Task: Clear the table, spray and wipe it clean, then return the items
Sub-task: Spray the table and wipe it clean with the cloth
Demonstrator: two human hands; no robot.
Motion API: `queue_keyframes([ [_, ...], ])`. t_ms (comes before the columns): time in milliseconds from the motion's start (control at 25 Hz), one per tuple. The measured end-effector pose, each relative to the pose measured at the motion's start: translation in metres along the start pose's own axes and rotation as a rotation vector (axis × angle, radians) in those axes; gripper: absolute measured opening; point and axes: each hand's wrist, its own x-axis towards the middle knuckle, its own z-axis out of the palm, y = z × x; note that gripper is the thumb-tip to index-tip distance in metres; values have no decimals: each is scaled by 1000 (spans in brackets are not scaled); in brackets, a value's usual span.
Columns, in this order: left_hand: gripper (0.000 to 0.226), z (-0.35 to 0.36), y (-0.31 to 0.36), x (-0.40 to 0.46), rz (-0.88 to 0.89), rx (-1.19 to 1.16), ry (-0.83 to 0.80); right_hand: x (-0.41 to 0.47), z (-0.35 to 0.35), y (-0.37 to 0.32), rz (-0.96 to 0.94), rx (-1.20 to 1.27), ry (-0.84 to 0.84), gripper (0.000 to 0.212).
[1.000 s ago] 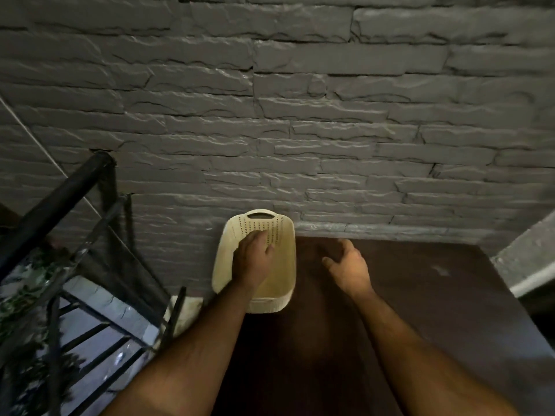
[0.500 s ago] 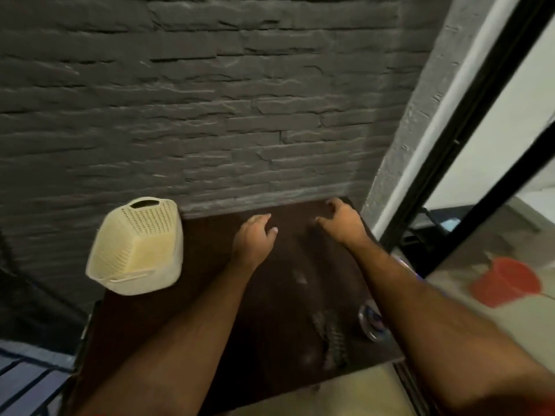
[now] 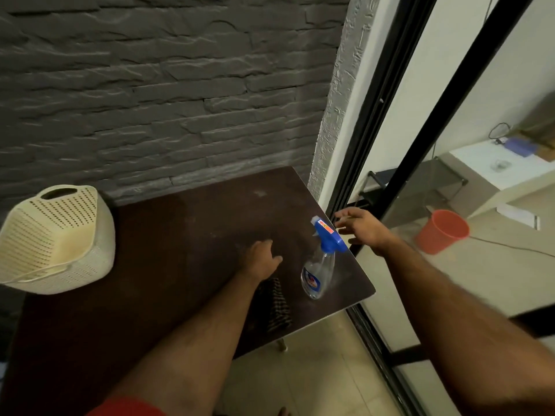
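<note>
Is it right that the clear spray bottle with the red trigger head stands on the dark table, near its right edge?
Not quite: the head view shows the spray bottle has a blue trigger head, with only a small red label on it. The rest holds: it is clear and stands on the dark table near its right edge.

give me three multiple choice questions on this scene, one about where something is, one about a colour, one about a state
1. Where does the spray bottle stand?
A. near the table's right edge
B. inside the basket
C. on the floor

2. What colour is the bottle's trigger head?
A. red
B. blue
C. green

3. What is the right hand doing?
A. gripping the bottle
B. open, holding nothing
C. holding the cloth

Answers:
1. A: it stands upright on the dark table by the right edge, far from the basket.
2. B: the head on top of the clear bottle is blue.
3. B: its fingers are spread beside the bottle's head with nothing in them, and the cloth lies on the table.
</note>
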Motion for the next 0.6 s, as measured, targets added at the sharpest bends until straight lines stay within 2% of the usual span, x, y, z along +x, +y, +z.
queue_keyframes([
  [120, 77, 26, -1, -6, -120, 66, -96, -7, 0, 28, -22, -99, -223, 58],
  [200, 86, 44, -3, -10, -207, 73, -164, -8, 7, 40, -104, -194, -325, 69],
  [280, 90, 62, -4, -12, -267, 86, -188, -6, 18, 46, -174, -214, -336, 67],
  [440, 91, 85, -2, -11, -367, 142, -183, 1, 41, 55, -208, -119, -232, 56],
  [600, 78, 92, -2, -14, -462, -12, -179, 6, 48, 58, -204, -119, -220, 55],
])
